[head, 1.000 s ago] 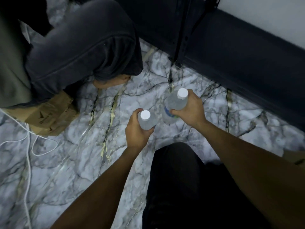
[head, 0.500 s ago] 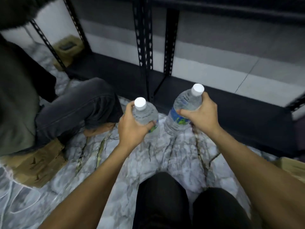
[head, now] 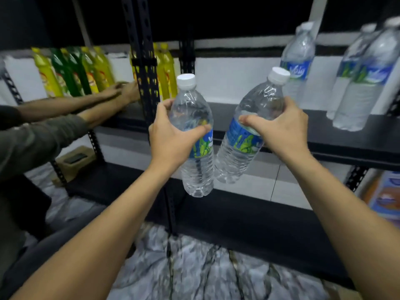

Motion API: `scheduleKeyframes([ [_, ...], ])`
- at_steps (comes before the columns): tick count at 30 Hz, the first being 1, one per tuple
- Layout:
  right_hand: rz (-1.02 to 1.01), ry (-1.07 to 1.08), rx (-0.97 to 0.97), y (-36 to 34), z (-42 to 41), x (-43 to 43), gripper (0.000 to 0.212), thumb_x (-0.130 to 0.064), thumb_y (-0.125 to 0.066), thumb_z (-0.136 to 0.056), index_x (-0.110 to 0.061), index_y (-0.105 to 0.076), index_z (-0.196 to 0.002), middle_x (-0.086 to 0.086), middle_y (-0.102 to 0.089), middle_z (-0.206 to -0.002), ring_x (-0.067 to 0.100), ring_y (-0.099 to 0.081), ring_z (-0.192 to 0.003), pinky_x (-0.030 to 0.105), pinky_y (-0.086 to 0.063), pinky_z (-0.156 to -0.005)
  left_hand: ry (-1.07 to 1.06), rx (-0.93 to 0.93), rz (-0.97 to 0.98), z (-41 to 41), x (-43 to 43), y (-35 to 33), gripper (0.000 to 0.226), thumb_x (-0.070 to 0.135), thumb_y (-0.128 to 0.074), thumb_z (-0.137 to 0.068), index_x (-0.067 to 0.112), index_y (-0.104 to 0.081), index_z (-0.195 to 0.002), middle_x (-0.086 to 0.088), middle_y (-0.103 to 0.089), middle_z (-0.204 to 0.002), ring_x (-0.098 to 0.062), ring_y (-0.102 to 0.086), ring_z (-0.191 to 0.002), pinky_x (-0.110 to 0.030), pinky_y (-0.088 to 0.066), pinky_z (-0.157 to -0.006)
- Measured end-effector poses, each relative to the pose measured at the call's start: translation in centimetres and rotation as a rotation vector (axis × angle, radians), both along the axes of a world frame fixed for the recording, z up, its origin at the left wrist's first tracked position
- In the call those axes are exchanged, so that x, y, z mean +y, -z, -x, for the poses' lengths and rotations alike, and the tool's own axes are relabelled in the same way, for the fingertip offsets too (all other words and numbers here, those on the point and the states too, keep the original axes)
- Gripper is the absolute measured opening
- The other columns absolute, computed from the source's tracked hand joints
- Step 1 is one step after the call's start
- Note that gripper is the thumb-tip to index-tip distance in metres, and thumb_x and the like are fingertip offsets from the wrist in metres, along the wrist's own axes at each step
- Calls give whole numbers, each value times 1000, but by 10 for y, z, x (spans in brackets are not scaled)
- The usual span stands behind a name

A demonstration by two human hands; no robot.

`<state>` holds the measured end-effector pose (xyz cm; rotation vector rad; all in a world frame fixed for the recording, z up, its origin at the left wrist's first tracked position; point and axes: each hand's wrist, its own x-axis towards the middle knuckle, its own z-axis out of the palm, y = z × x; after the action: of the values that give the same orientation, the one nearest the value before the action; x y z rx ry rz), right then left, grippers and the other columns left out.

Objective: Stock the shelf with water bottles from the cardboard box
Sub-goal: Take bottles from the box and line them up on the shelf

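Observation:
My left hand point(head: 171, 137) grips a clear water bottle point(head: 194, 169) with a white cap, held upright in front of the black shelf point(head: 337, 131). My right hand point(head: 279, 128) grips a second water bottle point(head: 238, 161), tilted with its cap toward the upper right. Both bottles hang in the air just before the shelf's front edge, close together. Several water bottles point(head: 355, 83) with blue labels stand on the shelf at the right; one point(head: 299, 59) stands further back.
Another person's arms point(head: 91, 105) reach onto the same shelf at the left, beside yellow and green bottles point(head: 71, 70). A black perforated upright point(head: 145, 68) divides the rack. A lower shelf point(head: 238, 213) and marble floor point(head: 194, 267) lie below. A cardboard box point(head: 73, 161) sits lower left.
Both hands have lifted the two bottles from floor level up to the middle shelf. My view has tilted up, so the stocked shelf and the other person's arms now show.

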<state>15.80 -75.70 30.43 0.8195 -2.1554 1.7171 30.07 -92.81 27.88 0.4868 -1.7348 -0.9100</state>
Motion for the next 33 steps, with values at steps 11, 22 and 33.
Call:
scheduleKeyframes([
  [11,-67,64,46,-106,116,-60,68,-58,-84,-50,-21,-64,-104,-7,-72,-99,14,-69,-94,42,-60,-85,52,-16,33,128,-64,-108,76,39,-98,-54,32,-52,-114,10,-71,-108,-7,-70,-96,-32,-59,-84],
  [22,-165,108,-11,-113,215,-121,66,-55,-84,-58,-20,-56,-106,-6,-66,-101,17,-64,-92,33,-53,-73,34,-17,26,231,-121,-115,78,50,-92,-51,32,-53,-117,9,-72,-109,-11,-71,-98,-43,-61,-84],
  [33,246,-31,2,-70,230,-158,77,-58,-86,-63,-24,-55,-126,-14,-67,-110,-5,-63,-101,4,-44,-81,177,-70,-30,279,-165,-107,77,42,-89,-75,25,-46,-136,9,-68,-119,-10,-70,-105,-44,-59,-94],
])
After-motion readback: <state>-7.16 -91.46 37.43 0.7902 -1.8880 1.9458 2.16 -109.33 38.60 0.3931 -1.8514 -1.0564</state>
